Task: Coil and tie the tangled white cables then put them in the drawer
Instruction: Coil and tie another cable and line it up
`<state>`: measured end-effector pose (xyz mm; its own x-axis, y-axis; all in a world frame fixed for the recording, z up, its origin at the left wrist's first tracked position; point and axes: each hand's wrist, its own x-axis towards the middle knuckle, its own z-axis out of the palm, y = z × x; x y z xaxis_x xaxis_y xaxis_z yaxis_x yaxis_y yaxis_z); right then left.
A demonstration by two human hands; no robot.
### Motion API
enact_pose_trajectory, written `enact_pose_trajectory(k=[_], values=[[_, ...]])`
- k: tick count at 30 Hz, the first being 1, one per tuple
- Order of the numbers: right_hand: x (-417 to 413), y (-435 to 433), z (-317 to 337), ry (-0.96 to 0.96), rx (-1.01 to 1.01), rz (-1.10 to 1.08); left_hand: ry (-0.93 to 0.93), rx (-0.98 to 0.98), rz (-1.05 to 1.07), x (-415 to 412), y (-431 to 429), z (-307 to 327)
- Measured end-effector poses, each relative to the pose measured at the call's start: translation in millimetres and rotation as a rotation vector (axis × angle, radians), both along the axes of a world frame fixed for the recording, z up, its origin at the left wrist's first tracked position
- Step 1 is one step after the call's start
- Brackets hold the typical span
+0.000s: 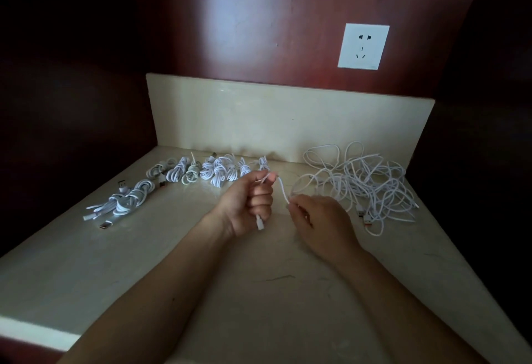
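The left hand (250,205) is curled into a fist round a white cable (283,191), with the cable's small connector (260,224) poking out below the fist. The right hand (322,219) sits just beside it, back up, pinching the same cable at its fingertips. The two hands are close but not touching, and a short bowed span of cable joins them. Both are raised a little over the middle of a pale, stone-like counter (201,277) with faint marks on it. To the right of the hands, near the counter's far right corner, lies the tangled pile (368,182) of loose white cables, its loops spread wide and a couple of plugs showing at its near edge. Whether the held cable runs into that pile cannot be told. To the left, a row of coiled bundles (201,172) stands along the back of the counter, each knotted on itself, and the row curves toward the near left edge. A low cream upstand (288,116) closes the counter at the back. Above it rises a dark red-brown wall (259,18) bearing a white socket (363,46) at the upper right. The sides of the recess are in deep shadow.
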<state>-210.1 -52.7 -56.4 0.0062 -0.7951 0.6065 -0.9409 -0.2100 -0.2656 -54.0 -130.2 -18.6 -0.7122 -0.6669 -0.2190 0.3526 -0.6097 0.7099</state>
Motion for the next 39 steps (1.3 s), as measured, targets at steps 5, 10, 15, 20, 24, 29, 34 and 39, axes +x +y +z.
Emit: enact_pose_trajectory(k=[5, 10, 15, 20, 24, 29, 34, 39], values=[[8.8, 8.8, 8.3, 0.098, -0.085, 0.010, -0.078, -0.110, -0.126, 3.2, 1.9, 1.5], [16.7, 11.7, 7.5, 0.107, -0.074, -0.025, -0.246, -0.240, 0.088, -3.6, -5.7, -3.4], [14.2, 12.5, 8.2, 0.090, -0.017, -0.028, -0.192, -0.201, 0.277, -9.5, -4.7, -1.8], [17.0, 8.8, 6.5, 0.131, -0.022, -0.001, 0.095, -0.003, 0.256, -3.7, -7.6, -2.0], [17.7, 1.6, 0.5, 0.152, 0.003, 0.007, 0.080, 0.025, 0.371, -5.9, -10.5, -2.4], [21.5, 1.1, 1.7, 0.236, 0.003, -0.059, 0.006, -0.009, 0.425, -0.5, -18.4, -1.7], [18.3, -1.1, 13.1, 0.213, 0.018, -0.108, -0.022, -0.058, 0.404, 6.8, -21.3, -1.6], [22.2, -10.9, 29.8, 0.133, -0.034, -0.125, -0.068, -0.056, 0.342, 10.4, -25.5, -2.5]])
